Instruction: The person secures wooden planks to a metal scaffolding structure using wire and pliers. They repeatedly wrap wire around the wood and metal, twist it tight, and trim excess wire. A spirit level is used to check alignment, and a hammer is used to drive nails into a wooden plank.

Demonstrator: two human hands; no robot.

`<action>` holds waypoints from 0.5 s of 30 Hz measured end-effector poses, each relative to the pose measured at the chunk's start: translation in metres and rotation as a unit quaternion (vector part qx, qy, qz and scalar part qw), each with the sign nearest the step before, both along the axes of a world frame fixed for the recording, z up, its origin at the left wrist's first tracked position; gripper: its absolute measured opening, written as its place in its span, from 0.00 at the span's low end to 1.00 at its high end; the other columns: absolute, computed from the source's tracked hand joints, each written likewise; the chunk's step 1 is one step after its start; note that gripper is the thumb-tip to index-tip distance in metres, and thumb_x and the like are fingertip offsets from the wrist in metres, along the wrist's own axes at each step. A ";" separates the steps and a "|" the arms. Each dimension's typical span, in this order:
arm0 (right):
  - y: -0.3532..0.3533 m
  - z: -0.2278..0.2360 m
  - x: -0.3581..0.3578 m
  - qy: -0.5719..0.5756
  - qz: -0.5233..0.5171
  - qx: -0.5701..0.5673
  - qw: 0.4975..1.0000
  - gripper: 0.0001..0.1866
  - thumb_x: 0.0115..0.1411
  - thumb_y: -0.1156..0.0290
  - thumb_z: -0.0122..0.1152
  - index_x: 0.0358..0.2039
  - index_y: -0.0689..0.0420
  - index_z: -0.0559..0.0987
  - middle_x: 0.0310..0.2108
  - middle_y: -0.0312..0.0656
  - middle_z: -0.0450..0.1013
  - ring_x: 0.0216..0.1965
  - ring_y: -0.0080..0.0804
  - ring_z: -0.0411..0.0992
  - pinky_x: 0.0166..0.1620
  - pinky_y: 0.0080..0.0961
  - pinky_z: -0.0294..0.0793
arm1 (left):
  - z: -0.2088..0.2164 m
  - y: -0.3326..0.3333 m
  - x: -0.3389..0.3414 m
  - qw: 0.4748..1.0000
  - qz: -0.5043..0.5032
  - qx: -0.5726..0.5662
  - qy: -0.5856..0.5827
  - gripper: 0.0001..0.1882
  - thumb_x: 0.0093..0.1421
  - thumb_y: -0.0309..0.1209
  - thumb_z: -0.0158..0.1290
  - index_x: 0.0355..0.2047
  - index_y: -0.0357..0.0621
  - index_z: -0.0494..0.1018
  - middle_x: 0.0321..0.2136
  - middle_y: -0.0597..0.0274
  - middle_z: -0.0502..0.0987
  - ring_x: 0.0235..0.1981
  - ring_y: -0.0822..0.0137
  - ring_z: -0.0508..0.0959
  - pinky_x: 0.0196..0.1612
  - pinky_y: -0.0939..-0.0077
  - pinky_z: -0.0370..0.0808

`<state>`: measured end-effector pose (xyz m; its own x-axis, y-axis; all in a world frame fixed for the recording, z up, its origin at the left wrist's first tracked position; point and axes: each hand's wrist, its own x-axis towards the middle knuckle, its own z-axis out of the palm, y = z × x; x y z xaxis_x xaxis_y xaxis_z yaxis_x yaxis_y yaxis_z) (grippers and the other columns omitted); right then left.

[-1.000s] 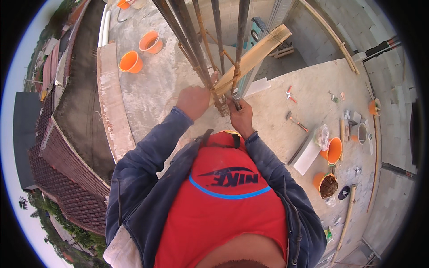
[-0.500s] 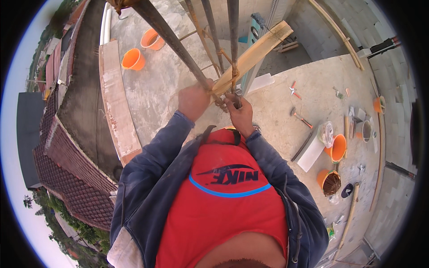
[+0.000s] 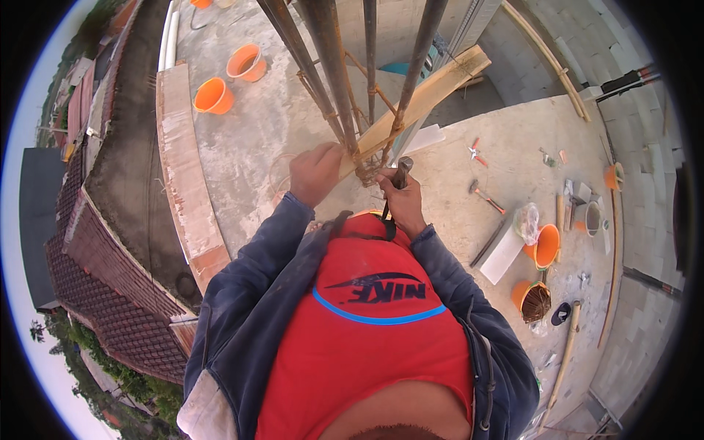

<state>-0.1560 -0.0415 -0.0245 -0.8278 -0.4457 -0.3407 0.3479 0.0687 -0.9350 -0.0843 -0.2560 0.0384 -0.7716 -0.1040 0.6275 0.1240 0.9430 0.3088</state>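
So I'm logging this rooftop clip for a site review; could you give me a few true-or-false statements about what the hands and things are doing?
1. The left hand grips a rusty vertical steel bar. True.
2. The right hand is empty. False: it holds a dark metal plier-like tool.
3. A pale wooden plank passes through the bars. True.
4. All the orange plastic buckets stand on the left. False: others, like one orange bucket, stand on the right.
5. The person wears a green shirt. False: a red shirt.
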 end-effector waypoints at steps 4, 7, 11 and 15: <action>-0.014 -0.002 -0.002 -0.035 0.009 -0.048 0.998 0.07 0.67 0.75 0.68 0.43 0.64 0.84 0.29 0.34 0.78 0.27 0.19 0.70 0.32 0.20 0.71 | -0.002 0.004 0.012 0.998 0.023 0.037 0.041 0.06 0.61 0.20 0.62 0.39 0.40 0.81 0.38 0.51 0.85 0.30 0.52 0.85 0.30 0.66 0.81; -0.023 -0.002 0.004 -0.089 0.005 -0.104 0.991 0.07 0.67 0.76 0.67 0.43 0.65 0.84 0.32 0.36 0.80 0.28 0.21 0.71 0.33 0.21 0.72 | -0.008 0.018 0.025 0.987 0.073 0.144 0.023 0.05 0.64 0.23 0.60 0.41 0.42 0.80 0.36 0.54 0.84 0.29 0.50 0.83 0.33 0.63 0.80; -0.022 -0.001 0.011 -0.095 0.010 -0.083 0.992 0.07 0.67 0.76 0.67 0.43 0.64 0.83 0.33 0.38 0.81 0.29 0.22 0.73 0.34 0.22 0.74 | -0.023 0.039 0.040 0.944 0.126 0.304 -0.003 0.05 0.69 0.27 0.59 0.43 0.40 0.78 0.32 0.56 0.81 0.26 0.60 0.79 0.29 0.70 0.74; -0.024 0.010 0.017 -0.109 -0.011 -0.090 0.990 0.07 0.65 0.76 0.69 0.43 0.63 0.83 0.31 0.37 0.80 0.29 0.22 0.73 0.34 0.22 0.74 | -0.033 0.055 0.050 0.895 0.138 0.420 -0.060 0.07 0.73 0.29 0.58 0.43 0.38 0.77 0.27 0.67 0.77 0.22 0.78 0.70 0.25 0.79 0.67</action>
<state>-0.1386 -0.0656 -0.0141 -0.7536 -0.4986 -0.4284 0.5419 -0.1022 -0.8342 -0.0348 -0.2007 0.0052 -0.7009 -0.6969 0.1519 -0.1596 0.3609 0.9189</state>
